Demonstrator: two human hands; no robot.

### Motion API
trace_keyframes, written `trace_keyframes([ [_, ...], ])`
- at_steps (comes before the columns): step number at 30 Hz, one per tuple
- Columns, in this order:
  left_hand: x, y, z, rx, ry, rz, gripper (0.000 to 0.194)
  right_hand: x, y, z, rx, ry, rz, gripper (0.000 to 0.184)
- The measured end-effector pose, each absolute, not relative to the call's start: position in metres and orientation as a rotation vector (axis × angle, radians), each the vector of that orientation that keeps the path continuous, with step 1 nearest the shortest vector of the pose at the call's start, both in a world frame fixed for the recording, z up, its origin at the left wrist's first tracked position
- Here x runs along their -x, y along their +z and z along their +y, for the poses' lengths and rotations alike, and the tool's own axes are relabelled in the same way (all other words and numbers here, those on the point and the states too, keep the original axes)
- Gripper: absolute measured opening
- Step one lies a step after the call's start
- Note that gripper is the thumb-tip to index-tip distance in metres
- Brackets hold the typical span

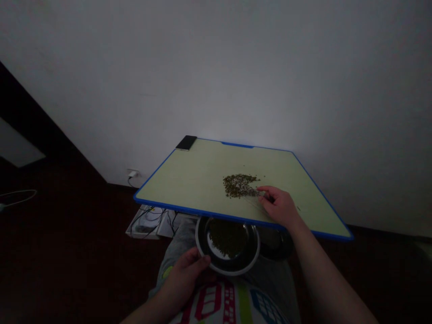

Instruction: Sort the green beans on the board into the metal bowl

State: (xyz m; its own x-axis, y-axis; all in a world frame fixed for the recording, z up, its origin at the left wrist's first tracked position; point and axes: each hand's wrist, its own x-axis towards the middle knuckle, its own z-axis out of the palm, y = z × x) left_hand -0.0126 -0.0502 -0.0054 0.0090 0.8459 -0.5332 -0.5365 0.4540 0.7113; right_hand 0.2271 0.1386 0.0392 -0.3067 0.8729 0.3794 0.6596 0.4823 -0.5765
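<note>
On a pale green board (202, 175) with a blue rim lies a loose patch of small brownish-green grains (236, 184). My right hand (278, 204) is at the right edge of this patch, thumb and forefinger brought near each other. A faint, blurred greyish streak shows at those fingertips, and I cannot make out what they hold. Below the board's near edge, my left hand (189, 270) grips the rim of a round metal bowl (225, 269), thumb over the edge. Similar grains (227, 238) cover part of the bowl's shiny bottom.
A dark phone (186, 142) lies at the board's far left corner, by the wall (216, 67). A second dark bowl (275, 245) is partly hidden under the near edge. White boxes with cables (146, 222) are on the floor at left, near a plugged-in charger (133, 173).
</note>
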Motion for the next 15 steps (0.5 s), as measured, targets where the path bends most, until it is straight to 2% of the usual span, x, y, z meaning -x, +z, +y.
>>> trace_keyframes([
  [15, 0.0129, -0.0137, -0.0491, -0.34, 1.123, 1.095, 0.041, -0.2276, 0.0402, 0.1387, 1.304, 0.418, -2.007, 0.035],
])
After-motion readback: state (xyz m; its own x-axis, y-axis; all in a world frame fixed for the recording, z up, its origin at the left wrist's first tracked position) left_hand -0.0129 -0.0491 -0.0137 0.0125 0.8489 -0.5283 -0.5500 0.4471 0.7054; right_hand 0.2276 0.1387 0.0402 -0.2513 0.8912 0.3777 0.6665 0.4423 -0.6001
